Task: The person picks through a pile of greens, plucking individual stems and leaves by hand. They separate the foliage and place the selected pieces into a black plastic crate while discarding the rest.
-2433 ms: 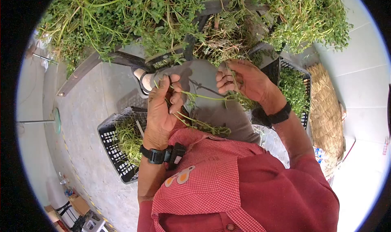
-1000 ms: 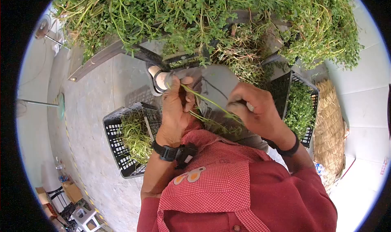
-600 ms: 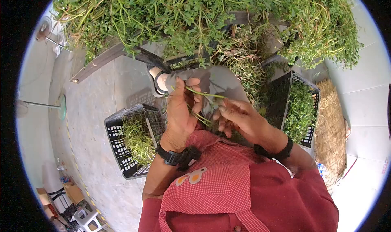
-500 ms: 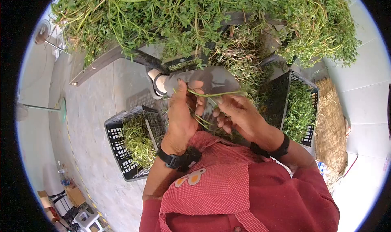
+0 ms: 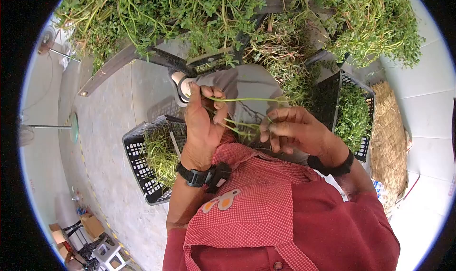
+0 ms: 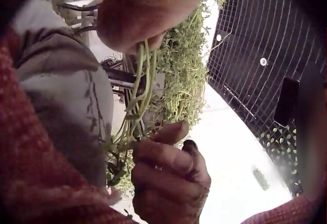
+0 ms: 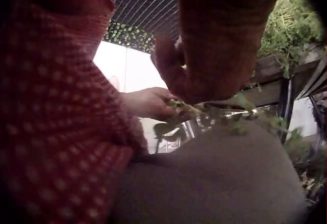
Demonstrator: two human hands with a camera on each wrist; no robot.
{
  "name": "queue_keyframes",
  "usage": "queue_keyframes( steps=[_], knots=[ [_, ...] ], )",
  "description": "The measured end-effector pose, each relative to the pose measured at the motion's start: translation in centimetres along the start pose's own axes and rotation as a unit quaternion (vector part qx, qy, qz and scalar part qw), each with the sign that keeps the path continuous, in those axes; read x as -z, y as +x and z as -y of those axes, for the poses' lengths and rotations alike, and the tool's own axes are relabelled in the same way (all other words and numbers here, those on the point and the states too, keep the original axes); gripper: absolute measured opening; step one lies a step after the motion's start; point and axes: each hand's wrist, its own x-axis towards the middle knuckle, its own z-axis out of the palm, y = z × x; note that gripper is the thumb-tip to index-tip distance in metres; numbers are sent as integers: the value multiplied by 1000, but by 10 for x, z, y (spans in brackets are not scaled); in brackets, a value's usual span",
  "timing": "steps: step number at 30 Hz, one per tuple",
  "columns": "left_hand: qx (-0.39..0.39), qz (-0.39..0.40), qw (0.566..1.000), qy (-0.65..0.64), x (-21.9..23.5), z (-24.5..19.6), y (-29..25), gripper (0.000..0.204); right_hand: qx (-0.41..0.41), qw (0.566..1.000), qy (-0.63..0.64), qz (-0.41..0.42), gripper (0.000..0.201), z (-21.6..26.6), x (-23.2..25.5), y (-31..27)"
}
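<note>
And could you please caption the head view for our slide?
Left hand holding green stems, right hand near, crates on either side.

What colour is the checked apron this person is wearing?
Red with small pale checks on the apron; the head view shows it best.

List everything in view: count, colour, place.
table: one, dark, top
plant heap: one, green, on the table
stem pile: one, brown-green, under the table
crates: two, black, left and right
straw bundle: one, tan, far right
boxes: at least two, brown, lower left
stool: one, white, beside boxes
stems: several, green, centre
apron: one, red-checked, lower centre
wristbands: two, black, left and right
left hand: one, bare, pinching stems
right hand: one, bare, near stems
</note>
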Motion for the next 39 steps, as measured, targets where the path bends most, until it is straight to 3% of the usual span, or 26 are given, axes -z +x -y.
queue_keyframes(
  steps=[3, 4, 5, 6, 7, 9, 13, 19, 22, 25, 27, 31, 33, 37, 38, 39],
  knots=[
    [-5, -16, 1000, -11, -2, 2, 1, 37, -24, 995, -98, -2, 22, -14, -3, 0],
    [-4, -16, 1000, -10, -3, 3, 1, 37, 111, 973, -200, -21, 22, -31, -3, 10],
    [-7, -18, 1000, -1, -5, 4, 1, 38, 241, 923, -297, -40, 22, -41, -2, 15],
    [-10, -21, 1000, 7, -9, 4, -1, 38, 188, 895, -399, -66, 23, -32, -3, 13],
    [-9, -21, 1000, 7, -14, 5, -4, 38, 188, 895, -398, -66, 23, -31, -7, 14],
    [3, -65, 998, 26, -25, 6, -9, 37, 290, 849, -415, -151, 23, -32, -16, 17],
    [-8, -54, 998, 35, -22, 4, -9, 37, 289, 855, -393, -176, 25, -22, -22, 11],
    [3, -33, 999, 31, -16, 5, -8, 40, 267, 813, -488, -174, 29, -24, -22, 18],
    [1, -24, 999, 34, -15, 4, -9, 39, 314, 798, -466, -216, 27, -28, -22, 25],
    [-3, -28, 999, 36, -15, 7, -9, 39, 309, 769, -512, -226, 23, -24, -20, 27],
    [0, -37, 999, 36, -19, 7, -8, 38, 318, 718, -581, -215, 19, -26, -16, 30],
    [-3, -131, 990, 61, -36, 10, -11, 39, 305, 760, -552, -156, 16, -23, -16, 32],
    [21, -54, 997, 48, -29, 10, -11, 39, 337, 768, -531, -124, 13, -26, -19, 32],
    [37, 12, 999, 30, -21, 8, -11, 41, 322, 752, -563, -117, 15, -30, -16, 27],
    [35, -15, 999, 38, -24, 10, -11, 41, 257, 859, -437, -76, 15, -26, -15, 22],
    [33, -43, 997, 46, -26, 11, -12, 41, 183, 937, -296, -34, 16, -20, -15, 16]
  ],
)
